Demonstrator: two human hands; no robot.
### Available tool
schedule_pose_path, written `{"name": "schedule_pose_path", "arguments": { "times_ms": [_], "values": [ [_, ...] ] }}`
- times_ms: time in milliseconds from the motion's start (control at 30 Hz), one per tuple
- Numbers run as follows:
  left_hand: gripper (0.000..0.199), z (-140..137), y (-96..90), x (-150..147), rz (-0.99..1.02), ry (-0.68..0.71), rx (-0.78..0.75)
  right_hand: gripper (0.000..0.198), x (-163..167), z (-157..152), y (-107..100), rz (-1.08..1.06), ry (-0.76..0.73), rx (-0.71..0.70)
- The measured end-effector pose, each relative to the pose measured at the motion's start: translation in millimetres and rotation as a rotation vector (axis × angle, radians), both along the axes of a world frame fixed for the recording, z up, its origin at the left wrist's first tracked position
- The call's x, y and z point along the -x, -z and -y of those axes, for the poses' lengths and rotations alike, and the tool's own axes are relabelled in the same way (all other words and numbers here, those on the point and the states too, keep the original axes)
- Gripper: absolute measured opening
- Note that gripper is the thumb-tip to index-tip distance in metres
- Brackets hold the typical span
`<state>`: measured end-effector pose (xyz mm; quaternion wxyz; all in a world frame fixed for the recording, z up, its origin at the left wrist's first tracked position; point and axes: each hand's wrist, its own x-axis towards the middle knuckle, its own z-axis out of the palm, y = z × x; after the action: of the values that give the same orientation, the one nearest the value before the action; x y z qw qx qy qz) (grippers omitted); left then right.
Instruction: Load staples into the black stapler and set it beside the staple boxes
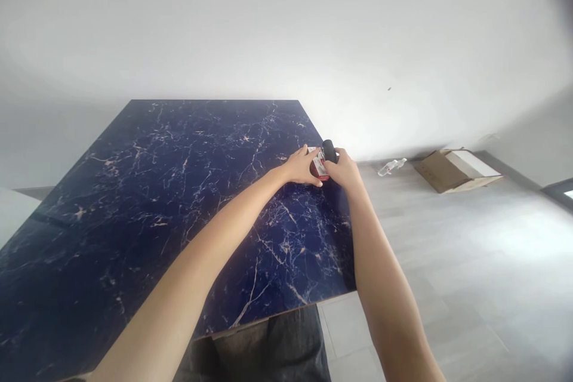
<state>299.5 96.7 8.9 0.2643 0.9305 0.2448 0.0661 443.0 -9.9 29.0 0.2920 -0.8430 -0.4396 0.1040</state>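
Note:
Near the right edge of the blue marbled table, my left hand has its thumb and fingers spread around a small red and white packet, gripping it from the left. My right hand is closed on a black cylindrical object, with the thumb on its near side. The black object stands tilted close against the packet; whether the two touch, I cannot tell. Its lower part is hidden by my right hand, and part of the packet lies under my left fingers.
A white wall rises behind the table. To the right, a clear plastic bottle and an open cardboard box lie on the grey floor. The table's near edge is in front of my legs.

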Motion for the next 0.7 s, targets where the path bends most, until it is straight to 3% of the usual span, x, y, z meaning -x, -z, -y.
{"name": "schedule_pose_path", "arguments": {
  "times_ms": [100,233,367,533,700],
  "values": [
    [0.134,6.5,-2.5,14.0,0.011,-0.008,0.044,0.066,2.8,0.2,-2.2,0.033,0.020,-0.057],
    [0.110,15.4,-6.8,60.2,0.070,-0.036,0.061,0.054,24.4,1.5,-8.6,0.200,0.043,-0.355],
    [0.096,19.4,-12.9,129.0,0.160,-0.087,-0.001,0.052,67.1,4.5,-9.2,0.278,-0.160,-0.503],
    [0.089,13.6,-16.2,215.5,0.119,-0.236,-0.116,0.075,131.6,4.9,12.1,0.267,-0.542,-0.395],
    [0.082,27.0,-7.5,275.4,0.041,-0.219,-0.174,0.103,175.8,1.2,33.1,0.258,-0.875,-0.220]
  ]
}}
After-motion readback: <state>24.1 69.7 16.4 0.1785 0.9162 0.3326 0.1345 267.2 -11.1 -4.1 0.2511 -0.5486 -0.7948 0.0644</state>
